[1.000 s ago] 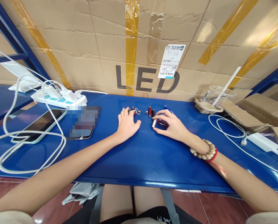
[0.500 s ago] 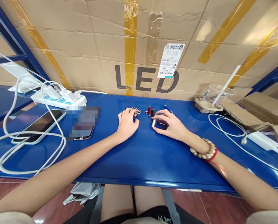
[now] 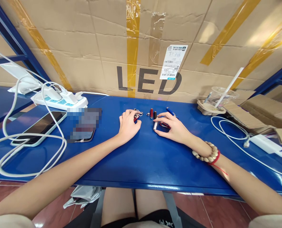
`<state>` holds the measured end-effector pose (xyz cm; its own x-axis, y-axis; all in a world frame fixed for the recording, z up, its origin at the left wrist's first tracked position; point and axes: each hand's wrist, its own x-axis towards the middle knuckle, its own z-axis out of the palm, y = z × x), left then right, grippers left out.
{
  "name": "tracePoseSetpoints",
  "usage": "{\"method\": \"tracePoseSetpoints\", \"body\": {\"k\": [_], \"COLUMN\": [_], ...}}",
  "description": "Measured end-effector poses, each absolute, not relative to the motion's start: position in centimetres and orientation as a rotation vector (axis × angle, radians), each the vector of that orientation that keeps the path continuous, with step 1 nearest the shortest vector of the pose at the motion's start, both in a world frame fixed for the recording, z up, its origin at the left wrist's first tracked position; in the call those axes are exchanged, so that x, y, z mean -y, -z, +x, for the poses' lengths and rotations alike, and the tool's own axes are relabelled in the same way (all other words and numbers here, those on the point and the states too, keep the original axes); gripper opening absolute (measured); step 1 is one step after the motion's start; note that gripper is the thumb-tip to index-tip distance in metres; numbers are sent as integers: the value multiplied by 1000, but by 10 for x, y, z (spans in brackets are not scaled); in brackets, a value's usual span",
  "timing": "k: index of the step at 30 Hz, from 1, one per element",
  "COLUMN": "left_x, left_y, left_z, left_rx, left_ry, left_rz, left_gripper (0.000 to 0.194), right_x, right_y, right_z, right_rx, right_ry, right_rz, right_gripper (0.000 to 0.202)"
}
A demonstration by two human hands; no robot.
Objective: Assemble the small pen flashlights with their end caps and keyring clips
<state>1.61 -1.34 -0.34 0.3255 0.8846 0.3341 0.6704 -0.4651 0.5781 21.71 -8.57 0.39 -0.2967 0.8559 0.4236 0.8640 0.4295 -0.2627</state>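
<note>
On the blue table (image 3: 131, 164), my right hand (image 3: 173, 126) has its thumb and index finger at the two ends of a small silver cylinder (image 3: 155, 125). A red-and-black item (image 3: 164, 125) lies under that palm. Just beyond the fingers stand or lie a red cylinder (image 3: 151, 113) and a black one (image 3: 155, 114), with a blue pen-like item (image 3: 170, 110) farther right. My left hand (image 3: 129, 126) rests over small metal rings and a red piece (image 3: 136, 117), partly hidden by its fingers; whether it grips any of them is unclear.
Two phones (image 3: 42, 126), a white power strip (image 3: 60, 100) and looping white cables fill the left side. At the right are a plastic cup (image 3: 220, 95), an open cardboard box (image 3: 269, 107) and a white charger (image 3: 265, 143). A large cardboard box (image 3: 103, 47) stands behind.
</note>
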Motion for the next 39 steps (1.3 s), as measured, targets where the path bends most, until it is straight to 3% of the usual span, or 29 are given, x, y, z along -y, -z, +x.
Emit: {"method": "tracePoseSetpoints", "body": {"k": [17, 29, 39], "left_x": [14, 9, 10], "left_y": [2, 6, 3], "left_z": [16, 12, 10], "left_rx": [-1367, -1209, -1175], "left_ry": [-899, -934, -991], "left_rz": [2231, 2317, 2317], "left_gripper": [27, 46, 46], "right_x": [85, 87, 87], "right_y": [-5, -7, -6], "right_z": [217, 215, 214], "right_rx": [2204, 2175, 2158], "right_ry": [23, 38, 21], "right_rz": [-1429, -1370, -1357], "right_gripper": [36, 37, 37]}}
